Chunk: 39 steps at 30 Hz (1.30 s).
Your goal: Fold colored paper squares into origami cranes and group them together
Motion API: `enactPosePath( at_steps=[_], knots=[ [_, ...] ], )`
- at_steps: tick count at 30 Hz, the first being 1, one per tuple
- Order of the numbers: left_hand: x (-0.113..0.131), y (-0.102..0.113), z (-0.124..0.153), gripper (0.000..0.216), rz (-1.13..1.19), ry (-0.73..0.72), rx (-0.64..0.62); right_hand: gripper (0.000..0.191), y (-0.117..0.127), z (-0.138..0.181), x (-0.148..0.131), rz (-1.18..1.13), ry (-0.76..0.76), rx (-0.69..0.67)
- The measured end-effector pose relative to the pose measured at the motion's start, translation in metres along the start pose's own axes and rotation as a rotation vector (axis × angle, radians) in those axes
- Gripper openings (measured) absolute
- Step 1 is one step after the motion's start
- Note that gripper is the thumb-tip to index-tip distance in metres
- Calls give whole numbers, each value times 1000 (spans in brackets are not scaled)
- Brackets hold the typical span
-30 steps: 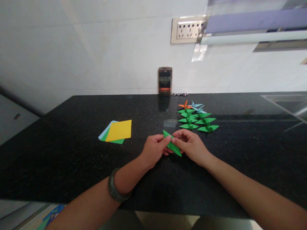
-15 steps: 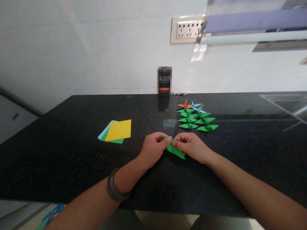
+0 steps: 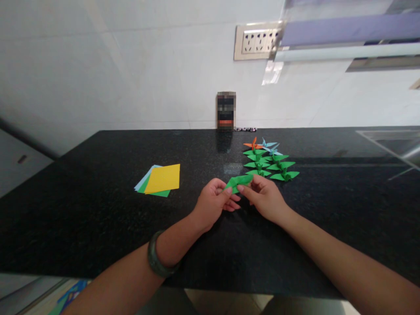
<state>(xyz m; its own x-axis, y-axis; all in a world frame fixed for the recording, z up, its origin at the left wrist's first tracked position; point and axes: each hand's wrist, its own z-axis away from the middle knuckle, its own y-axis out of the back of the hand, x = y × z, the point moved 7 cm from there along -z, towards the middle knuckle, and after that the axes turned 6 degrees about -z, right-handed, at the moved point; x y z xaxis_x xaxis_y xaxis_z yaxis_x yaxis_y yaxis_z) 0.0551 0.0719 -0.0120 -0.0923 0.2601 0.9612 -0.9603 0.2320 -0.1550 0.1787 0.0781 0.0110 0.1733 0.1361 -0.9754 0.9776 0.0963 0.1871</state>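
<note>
A folded green paper piece (image 3: 238, 181) is pinched between both hands just above the black counter (image 3: 98, 218). My left hand (image 3: 213, 203) grips its left end with thumb and fingers. My right hand (image 3: 264, 197) pinches its right part, fingers curled. A dark bangle sits on my left wrist. Just beyond my right hand lie several finished green paper cranes (image 3: 269, 166).
A stack of square sheets with yellow on top (image 3: 162, 179) lies to the left. Orange (image 3: 252, 144) and light blue (image 3: 271, 146) cranes sit behind the green ones. A small dark box (image 3: 226, 110) stands against the wall. A sink edge (image 3: 390, 142) is at the far right.
The green piece has been turned from slanting down to the right into a nearly level position, raised slightly. Both hands shifted a little up and kept their pinch.
</note>
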Motion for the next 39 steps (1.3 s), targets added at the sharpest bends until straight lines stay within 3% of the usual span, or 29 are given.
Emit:
enactPosePath(
  at_steps=[5, 10, 18, 24, 39],
  knots=[
    [4, -2, 0, 46, -143, -59, -42, 16, -3, -1, -2, 79, 54, -74],
    [9, 5, -1, 39, -229, -148, 32, 16, -10, 2, 2, 49, 4, -145],
    [10, 12, -2, 32, -187, -142, 116, 23, -10, 1, -6, -130, -49, -123],
    [8, 12, -2, 29, -191, -132, 96, 25, -7, 1, -1, -170, -120, -85],
    [11, 10, -1, 26, -197, -131, 98, 29, -8, 1, 8, -259, -136, -42]
  ],
)
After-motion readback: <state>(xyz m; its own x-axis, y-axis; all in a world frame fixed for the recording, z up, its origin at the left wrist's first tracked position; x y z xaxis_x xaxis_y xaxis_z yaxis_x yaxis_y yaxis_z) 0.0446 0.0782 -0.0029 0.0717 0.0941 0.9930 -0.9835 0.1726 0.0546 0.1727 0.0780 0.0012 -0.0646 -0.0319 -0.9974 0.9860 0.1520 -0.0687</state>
